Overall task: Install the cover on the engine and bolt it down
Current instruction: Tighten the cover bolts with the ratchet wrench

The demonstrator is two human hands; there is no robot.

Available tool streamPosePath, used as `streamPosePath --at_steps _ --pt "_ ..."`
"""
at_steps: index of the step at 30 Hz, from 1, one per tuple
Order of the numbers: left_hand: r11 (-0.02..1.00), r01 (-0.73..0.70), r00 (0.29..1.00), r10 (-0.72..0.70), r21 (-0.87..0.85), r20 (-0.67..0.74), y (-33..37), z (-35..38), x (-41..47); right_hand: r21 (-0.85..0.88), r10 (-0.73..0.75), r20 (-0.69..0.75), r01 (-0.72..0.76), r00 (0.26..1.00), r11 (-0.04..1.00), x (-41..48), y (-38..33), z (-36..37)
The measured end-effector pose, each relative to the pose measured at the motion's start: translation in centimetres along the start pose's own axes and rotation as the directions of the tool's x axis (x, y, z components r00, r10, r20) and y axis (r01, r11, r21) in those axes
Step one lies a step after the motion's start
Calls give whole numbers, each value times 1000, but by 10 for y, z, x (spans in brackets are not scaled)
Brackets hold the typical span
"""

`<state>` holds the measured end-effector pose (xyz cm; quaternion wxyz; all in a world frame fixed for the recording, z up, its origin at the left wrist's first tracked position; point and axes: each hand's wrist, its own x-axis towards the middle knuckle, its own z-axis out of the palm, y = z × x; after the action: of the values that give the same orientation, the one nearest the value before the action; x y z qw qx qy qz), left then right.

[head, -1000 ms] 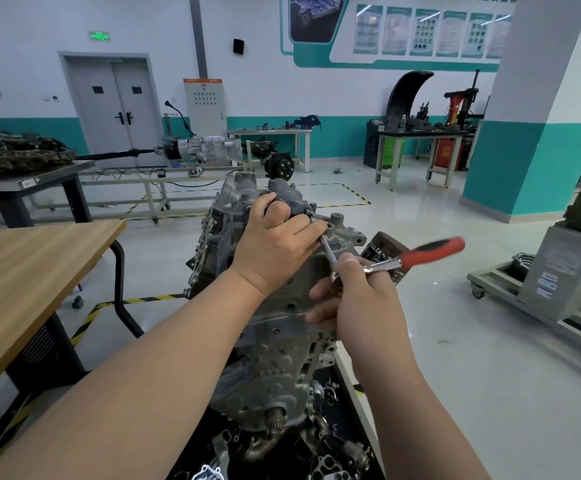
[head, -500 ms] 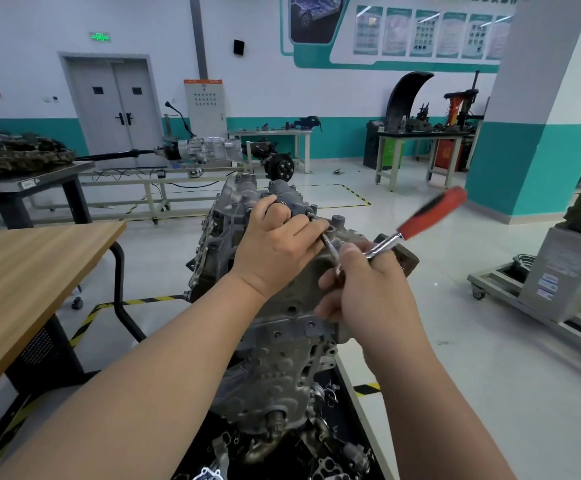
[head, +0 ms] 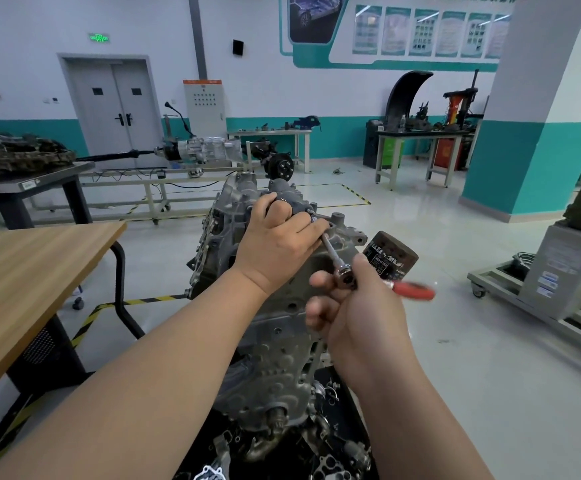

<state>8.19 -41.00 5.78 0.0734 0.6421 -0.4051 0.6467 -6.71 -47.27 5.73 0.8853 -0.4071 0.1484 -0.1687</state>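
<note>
Found the cover (head: 287, 197) seated on top of the engine (head: 275, 358), just above the centre of the frame. Gripped it with the left hand (head: 278, 244), fingers curled over its top. Closed the right hand (head: 362, 306), lower and to the right, round the head of a ratchet (head: 346, 278), with its red handle blurred and pointing right and its extension bar (head: 330, 247) slanting up-left to the cover's edge beside the left fingers. Noted an oil filter (head: 391, 254) just right of the bar and a wooden table (head: 22, 271) at the left edge.
</note>
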Motion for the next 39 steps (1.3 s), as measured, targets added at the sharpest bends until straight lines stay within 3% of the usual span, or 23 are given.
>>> streamPosePath --at_steps 1,2,3,4,5,6,7,9,11,13,15,16,18,20,24,28,32,35,37,39 --pt "1000 -3 1000 3 2 -4 0 1 0 -204 -82 -26 75 996 976 0 -3 -1" --pt "1000 -7 1000 7 2 -9 -1 2 -1 -431 -187 -33 155 982 889 -1 -7 -2" --pt "1000 -10 1000 10 2 -14 -1 3 -1 -659 -311 0 234 951 715 0 -11 -4" --pt "1000 -10 1000 10 -1 -19 -1 3 -1 -836 -429 78 293 900 464 2 -14 -6" --pt "1000 -6 1000 6 -6 -24 -1 4 -2 -931 -506 168 305 846 201 3 -16 -6" --pt "1000 1 999 -1 -10 -33 0 5 -1 -952 -554 250 304 794 7 3 -17 -4" --pt "1000 11 999 -12 -12 -46 0 5 -1 -944 -577 315 313 753 -107 3 -19 -2" --pt "999 26 997 -28 -21 -73 -1 7 -1 -928 -573 370 325 731 -185 4 -19 1" --pt "999 29 997 -31 -27 -76 -1 7 -1 -930 -545 332 363 770 -55 7 -16 0" --pt "999 26 998 -27 -25 -55 -1 8 -2 -878 -477 231 393 848 273 9 -14 -2" --pt "999 31 999 -32 -28 -31 -1 8 -2 -709 -385 116 348 915 613 9 -14 -2" --pt "999 33 999 -33 -31 -21 -1 7 -2 -612 -327 68 298 943 733 9 -13 -2" --pt "999 35 999 -35 -37 -10 -1 6 -2 -401 -208 22 199 978 894 6 -10 1" --pt "998 37 999 -38 -47 -11 -1 5 -2 -189 -114 20 115 993 975 2 -7 6" --pt "997 54 999 -54 -54 0 -1 3 -1 171 27 81 -41 996 984 -4 -3 12" --pt "999 31 1000 -31 -22 2 0 3 -2 217 81 92 -100 992 971 -5 -1 8" --pt "1000 21 1000 -21 0 -14 1 5 -2 -48 -4 25 5 1000 999 -1 -1 4" --pt "1000 19 1000 -19 -6 -15 0 6 -3 -404 -138 -2 125 990 906 1 -6 0" --pt "1000 13 1000 -13 -9 -20 0 6 -3 -675 -253 17 198 967 711 0 -13 0" --pt "1000 13 999 -14 -15 -33 0 6 -2 -877 -390 116 279 913 392 -1 -20 1"
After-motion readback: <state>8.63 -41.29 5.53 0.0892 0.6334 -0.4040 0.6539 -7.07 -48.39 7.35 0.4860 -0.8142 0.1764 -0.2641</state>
